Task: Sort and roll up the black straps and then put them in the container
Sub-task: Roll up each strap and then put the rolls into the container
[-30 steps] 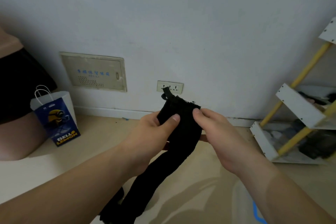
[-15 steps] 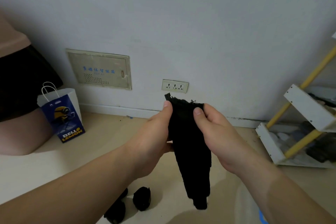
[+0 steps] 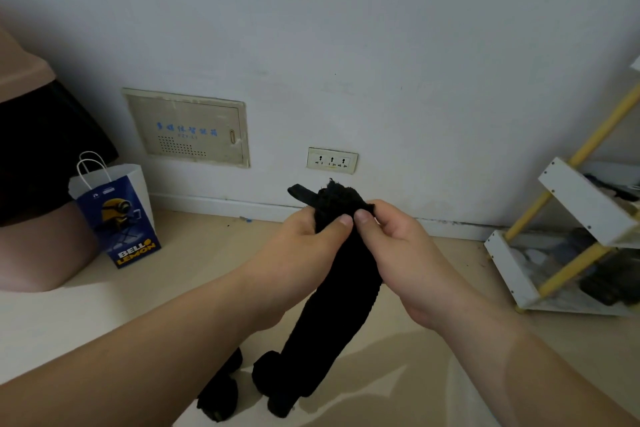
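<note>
Left hand and right hand both pinch the top of a hanging, unrolled black strap; dark bundles below look already rolled; no container in view

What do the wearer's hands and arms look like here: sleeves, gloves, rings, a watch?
The left hand and right hand wear no gloves or rings; thumbnails are short and unpainted. The left forearm and right forearm show no sleeve, watch or bracelet as far as the frame reaches.
</note>
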Demonstrator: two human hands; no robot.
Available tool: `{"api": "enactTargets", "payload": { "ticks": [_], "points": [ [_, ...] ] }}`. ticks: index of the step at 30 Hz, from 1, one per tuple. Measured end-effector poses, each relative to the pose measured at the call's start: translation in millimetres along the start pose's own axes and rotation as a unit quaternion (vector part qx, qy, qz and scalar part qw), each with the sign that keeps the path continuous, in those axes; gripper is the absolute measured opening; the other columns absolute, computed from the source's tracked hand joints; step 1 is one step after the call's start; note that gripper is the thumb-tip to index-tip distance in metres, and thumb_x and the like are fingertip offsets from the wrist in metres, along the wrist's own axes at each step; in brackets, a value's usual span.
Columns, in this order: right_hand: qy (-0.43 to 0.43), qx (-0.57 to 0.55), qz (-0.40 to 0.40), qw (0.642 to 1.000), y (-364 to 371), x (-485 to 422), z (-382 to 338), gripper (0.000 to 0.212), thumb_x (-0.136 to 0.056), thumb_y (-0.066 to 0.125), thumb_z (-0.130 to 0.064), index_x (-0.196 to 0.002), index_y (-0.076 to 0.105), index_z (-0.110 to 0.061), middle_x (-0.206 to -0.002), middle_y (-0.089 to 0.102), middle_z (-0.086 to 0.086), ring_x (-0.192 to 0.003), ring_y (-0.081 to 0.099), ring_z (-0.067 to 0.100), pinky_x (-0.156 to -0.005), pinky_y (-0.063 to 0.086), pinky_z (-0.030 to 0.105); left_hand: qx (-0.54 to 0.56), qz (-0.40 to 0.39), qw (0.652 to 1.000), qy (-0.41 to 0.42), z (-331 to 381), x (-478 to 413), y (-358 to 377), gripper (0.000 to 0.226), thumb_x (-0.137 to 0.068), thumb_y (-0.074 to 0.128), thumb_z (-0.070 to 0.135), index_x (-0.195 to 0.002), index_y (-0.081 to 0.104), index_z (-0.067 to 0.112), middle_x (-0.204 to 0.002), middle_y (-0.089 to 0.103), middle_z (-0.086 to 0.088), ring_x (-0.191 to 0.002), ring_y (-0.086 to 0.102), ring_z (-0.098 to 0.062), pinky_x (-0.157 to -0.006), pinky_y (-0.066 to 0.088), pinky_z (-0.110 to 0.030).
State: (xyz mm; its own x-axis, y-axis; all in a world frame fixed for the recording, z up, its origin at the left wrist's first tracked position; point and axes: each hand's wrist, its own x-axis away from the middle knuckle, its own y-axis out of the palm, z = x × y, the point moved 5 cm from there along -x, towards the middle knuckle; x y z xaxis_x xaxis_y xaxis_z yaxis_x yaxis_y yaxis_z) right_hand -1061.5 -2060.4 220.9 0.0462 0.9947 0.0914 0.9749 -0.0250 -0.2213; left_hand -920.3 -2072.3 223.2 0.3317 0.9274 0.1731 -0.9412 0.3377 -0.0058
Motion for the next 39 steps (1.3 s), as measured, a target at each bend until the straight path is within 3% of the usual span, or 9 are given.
{"api": "enactTargets", "payload": {
  "ticks": [3, 9, 11, 14, 17, 21, 28, 33, 39],
  "points": [
    [0.021, -0.014, 0.035, 0.999, -5, -3, 3, 0.026, -0.112, 0.050, -0.033, -0.101, 0.072, -0.022, -0.098, 0.078, 0.011, -0.089, 0.074, 0.027, -0.077, 0.055, 0.042, -0.030, -0.001, 0.999, 0.024, 2, -3, -7, 0.016, -0.104, 0.063, 0.025, -0.119, 0.070, 0.026, -0.103, 0.081, 0.006, -0.098, 0.077, -0.011, -0.089, 0.061, -0.036],
    [0.050, -0.005, 0.024, 0.998, -4, 0, 1, 0.027, -0.108, 0.053, -0.039, -0.102, 0.071, -0.020, -0.106, 0.078, 0.012, -0.105, 0.075, 0.035, -0.099, 0.058, 0.062, -0.039, 0.008, 0.999, 0.010, -1, -5, -16, 0.023, -0.111, 0.051, 0.019, -0.114, 0.073, 0.024, -0.093, 0.081, 0.001, -0.081, 0.077, -0.011, -0.066, 0.057, -0.026],
    [0.048, -0.001, 0.011, 0.999, -6, -1, -1, 0.024, -0.106, 0.054, -0.035, -0.100, 0.071, -0.019, -0.094, 0.074, 0.008, -0.092, 0.074, 0.029, -0.095, 0.059, 0.059, -0.044, 0.000, 0.999, 0.001, -3, -6, -16, 0.026, -0.112, 0.048, 0.020, -0.114, 0.073, 0.025, -0.096, 0.081, 0.001, -0.087, 0.078, -0.013, -0.073, 0.059, -0.031],
    [0.051, -0.020, -0.003, 0.999, -10, -1, -2, 0.020, -0.104, 0.052, -0.020, -0.102, 0.071, -0.015, -0.082, 0.067, 0.001, -0.074, 0.066, 0.018, -0.073, 0.055, 0.044, -0.047, -0.009, 0.999, -0.002, -5, -6, -15, 0.028, -0.112, 0.046, 0.018, -0.109, 0.073, 0.025, -0.097, 0.081, 0.002, -0.092, 0.077, -0.013, -0.083, 0.059, -0.034],
    [0.031, -0.039, -0.009, 0.999, -10, 1, -5, 0.024, -0.105, 0.054, -0.014, -0.101, 0.075, -0.024, -0.084, 0.073, 0.006, -0.072, 0.068, 0.019, -0.066, 0.052, 0.034, -0.041, -0.018, 0.999, -0.009, -1, -3, -13, 0.029, -0.110, 0.047, 0.015, -0.109, 0.073, 0.027, -0.091, 0.080, 0.002, -0.082, 0.076, -0.012, -0.073, 0.056, -0.029],
    [0.016, -0.087, 0.000, 0.996, -10, 3, -8, 0.034, -0.105, 0.055, -0.008, -0.102, 0.078, -0.033, -0.085, 0.078, 0.009, -0.070, 0.072, 0.021, -0.059, 0.055, 0.028, 0.016, -0.010, 1.000, -0.025, 0, -3, -12, 0.028, -0.108, 0.052, 0.016, -0.115, 0.076, 0.029, -0.106, 0.080, -0.010, -0.090, 0.076, -0.023, -0.081, 0.055, -0.039],
    [0.044, -0.193, 0.014, 0.980, -7, 4, -10, 0.039, -0.103, 0.056, -0.002, -0.101, 0.086, -0.026, -0.105, 0.083, 0.008, -0.096, 0.080, 0.023, -0.078, 0.064, 0.034, 0.105, 0.004, 0.994, -0.021, 3, -3, -11, 0.029, -0.107, 0.055, 0.013, -0.119, 0.077, 0.030, -0.106, 0.081, -0.008, -0.088, 0.077, -0.019, -0.063, 0.057, -0.025],
    [0.055, -0.244, 0.009, 0.968, -6, 2, -12, 0.043, -0.103, 0.050, 0.000, -0.086, 0.084, -0.022, -0.101, 0.082, 0.008, -0.086, 0.079, 0.021, -0.073, 0.064, 0.034, 0.152, 0.021, 0.988, -0.010, 7, -3, -10, 0.034, -0.105, 0.056, 0.006, -0.109, 0.083, 0.026, -0.106, 0.082, -0.006, -0.084, 0.077, -0.016, -0.058, 0.056, -0.022],
    [0.067, -0.283, -0.026, 0.956, -7, 4, -11, 0.034, -0.098, 0.045, -0.015, -0.089, 0.077, -0.012, -0.099, 0.079, 0.011, -0.090, 0.077, 0.028, -0.081, 0.063, 0.042, 0.128, 0.017, 0.992, 0.009, 2, -6, -13, 0.032, -0.101, 0.051, 0.015, -0.106, 0.083, 0.016, -0.113, 0.077, -0.020, -0.092, 0.064, -0.031, -0.073, 0.041, -0.042]
  ]
}}
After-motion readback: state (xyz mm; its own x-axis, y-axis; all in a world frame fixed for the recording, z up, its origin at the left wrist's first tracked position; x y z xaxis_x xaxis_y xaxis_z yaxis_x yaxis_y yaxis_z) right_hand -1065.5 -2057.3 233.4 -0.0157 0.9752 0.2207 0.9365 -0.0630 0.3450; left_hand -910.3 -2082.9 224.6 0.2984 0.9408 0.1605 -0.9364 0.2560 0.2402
